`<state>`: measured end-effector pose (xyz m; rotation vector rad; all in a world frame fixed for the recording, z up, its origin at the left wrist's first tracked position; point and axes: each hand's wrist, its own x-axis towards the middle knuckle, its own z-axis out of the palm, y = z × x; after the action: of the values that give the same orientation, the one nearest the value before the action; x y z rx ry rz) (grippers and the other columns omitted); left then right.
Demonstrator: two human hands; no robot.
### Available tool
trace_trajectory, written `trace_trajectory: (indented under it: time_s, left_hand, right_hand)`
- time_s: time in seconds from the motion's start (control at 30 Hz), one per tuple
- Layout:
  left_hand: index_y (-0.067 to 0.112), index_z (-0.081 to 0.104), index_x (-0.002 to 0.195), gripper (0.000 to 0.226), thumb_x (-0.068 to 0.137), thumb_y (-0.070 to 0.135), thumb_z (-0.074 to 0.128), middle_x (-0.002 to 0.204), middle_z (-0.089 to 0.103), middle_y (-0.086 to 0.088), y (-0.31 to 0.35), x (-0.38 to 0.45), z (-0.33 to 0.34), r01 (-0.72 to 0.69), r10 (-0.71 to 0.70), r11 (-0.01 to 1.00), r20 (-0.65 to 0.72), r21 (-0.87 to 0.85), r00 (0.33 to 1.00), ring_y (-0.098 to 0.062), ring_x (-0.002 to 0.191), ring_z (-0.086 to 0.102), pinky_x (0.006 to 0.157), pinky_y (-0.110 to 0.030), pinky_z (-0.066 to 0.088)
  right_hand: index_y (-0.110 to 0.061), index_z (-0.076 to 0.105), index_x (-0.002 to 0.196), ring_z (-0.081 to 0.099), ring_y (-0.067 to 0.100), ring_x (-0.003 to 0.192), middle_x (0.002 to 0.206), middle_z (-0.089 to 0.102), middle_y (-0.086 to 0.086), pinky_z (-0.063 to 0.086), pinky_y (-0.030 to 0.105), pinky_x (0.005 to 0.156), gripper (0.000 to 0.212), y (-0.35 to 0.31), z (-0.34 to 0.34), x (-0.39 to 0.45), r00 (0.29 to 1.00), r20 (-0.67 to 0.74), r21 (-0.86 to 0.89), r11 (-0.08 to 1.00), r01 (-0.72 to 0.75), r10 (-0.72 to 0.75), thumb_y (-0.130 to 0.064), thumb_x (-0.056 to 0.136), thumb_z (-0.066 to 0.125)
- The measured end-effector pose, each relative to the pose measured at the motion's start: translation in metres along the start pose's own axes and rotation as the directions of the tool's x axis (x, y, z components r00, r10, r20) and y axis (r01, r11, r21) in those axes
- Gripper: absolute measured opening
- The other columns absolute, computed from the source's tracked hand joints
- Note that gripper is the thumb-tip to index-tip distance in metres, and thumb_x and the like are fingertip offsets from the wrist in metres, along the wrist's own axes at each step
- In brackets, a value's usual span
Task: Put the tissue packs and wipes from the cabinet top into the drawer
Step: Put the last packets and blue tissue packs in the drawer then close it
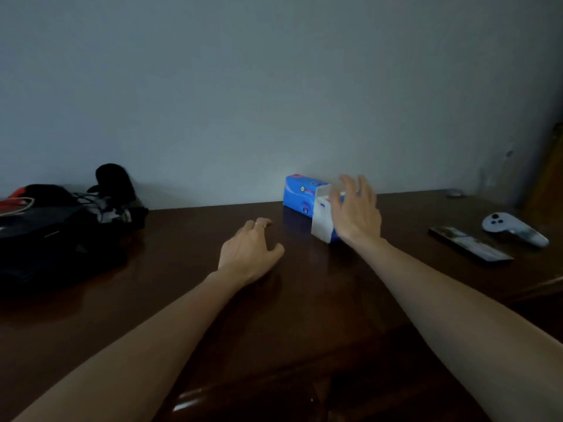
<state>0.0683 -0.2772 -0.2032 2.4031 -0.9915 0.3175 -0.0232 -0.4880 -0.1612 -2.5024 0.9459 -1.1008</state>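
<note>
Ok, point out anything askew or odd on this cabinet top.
The blue tissue pack lies at a slant to the wall, and its white near end looks open or torn. The right hand is reaching it. Nothing spilled.

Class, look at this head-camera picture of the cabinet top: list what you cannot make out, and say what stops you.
Head view:
- Drawer: out of sight below the cabinet top.
- Blue tissue pack: its right end is covered by the right hand; contact is unclear.
- Left hand: whether it touches the wood.
- Dark pile at left: dim, cut by the edge.
</note>
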Motion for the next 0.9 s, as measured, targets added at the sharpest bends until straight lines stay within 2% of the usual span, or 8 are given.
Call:
trace_trajectory:
  time_s: [0.17,0.23,0.33,0.5,0.63,0.7,0.77,0.9]
  left_hand:
    - [0.036,0.016,0.154,0.116,0.061,0.085,0.065,0.157,0.031,0.002,0.009,0.032,0.027,0.043,-0.035,0.968,0.037,-0.247,0.999,-0.018,0.137,0.044,0.102,-0.044,0.046]
    - [0.039,0.009,0.154,0.131,0.048,0.091,0.066,0.16,0.024,0.004,0.015,0.04,0.032,-0.008,0.008,0.943,-0.001,-0.331,1.0,-0.016,0.141,0.037,0.106,-0.044,0.041]
    - [0.046,0.014,0.151,0.132,0.04,0.091,0.069,0.153,0.028,0.005,0.016,0.052,0.032,-0.01,0.001,0.906,-0.02,-0.423,1.0,-0.009,0.128,0.044,0.104,-0.043,0.044]
    - [0.04,0.051,0.119,0.078,0.054,0.068,0.083,0.125,0.043,0.006,-0.001,0.076,0.02,-0.044,0.001,0.949,-0.136,-0.311,0.991,-0.01,0.1,0.06,0.084,-0.03,0.053]
    - [0.033,0.044,0.101,0.069,0.055,0.072,0.08,0.148,0.036,0.003,0.001,0.098,0.008,-0.166,0.162,0.984,-0.058,-0.069,0.985,-0.002,0.107,0.051,0.078,-0.031,0.051]
    - [0.031,0.036,0.098,0.071,0.058,0.071,0.08,0.117,0.06,0.001,0.001,0.108,0.009,-0.152,0.155,0.987,0.044,-0.057,0.987,-0.006,0.087,0.061,0.065,-0.03,0.05]
    - [0.029,0.036,0.103,0.07,0.063,0.067,0.08,0.097,0.06,0.004,-0.001,0.114,0.015,-0.139,0.145,0.986,0.065,-0.086,0.987,-0.009,0.079,0.061,0.062,-0.03,0.05]
    - [0.031,0.039,0.141,0.087,0.071,0.07,0.07,0.12,0.055,0.004,-0.004,0.116,0.024,-0.201,0.202,0.979,0.031,-0.028,0.979,-0.016,0.109,0.054,0.089,-0.038,0.052]
  right_hand:
    - [-0.02,0.041,0.152,0.046,0.035,0.138,0.153,0.046,0.013,0.034,0.049,0.111,0.08,0.042,0.013,0.053,0.876,0.119,0.367,0.799,-0.476,0.467,-0.072,0.095,0.019]
    - [-0.016,0.068,0.123,0.07,0.032,0.105,0.115,0.074,0.014,0.047,0.044,0.097,0.084,0.05,0.018,0.056,0.819,0.174,0.485,0.676,-0.554,0.547,-0.074,0.092,0.015]
    - [-0.013,0.072,0.087,0.075,0.026,0.062,0.065,0.075,0.007,0.057,0.049,0.089,0.06,0.043,0.031,0.058,0.848,0.241,0.683,0.539,-0.493,0.472,-0.055,0.096,0.03]
    - [-0.025,0.064,0.116,0.065,0.023,0.109,0.119,0.07,0.001,0.049,0.038,0.09,0.032,0.016,0.052,0.083,0.96,0.134,0.393,0.877,-0.278,0.245,-0.043,0.098,0.045]
    - [-0.026,0.047,0.145,0.047,0.025,0.134,0.149,0.047,0.005,0.042,0.039,0.105,0.063,0.003,0.067,0.11,0.976,0.216,0.307,0.948,-0.083,0.016,-0.037,0.088,0.069]
    - [-0.024,0.044,0.15,0.043,0.027,0.139,0.153,0.042,0.007,0.037,0.039,0.111,0.074,0.0,0.077,0.122,0.961,0.276,0.27,0.962,-0.051,-0.026,-0.037,0.084,0.075]
    - [-0.024,0.044,0.15,0.045,0.027,0.138,0.153,0.044,0.006,0.038,0.038,0.111,0.075,0.002,0.089,0.132,0.929,0.369,0.265,0.96,-0.09,-0.015,-0.039,0.084,0.076]
    - [-0.016,0.061,0.129,0.057,0.024,0.122,0.134,0.06,0.004,0.046,0.033,0.099,0.053,0.006,0.099,0.142,0.899,0.438,0.265,0.956,-0.126,-0.002,-0.036,0.084,0.08]
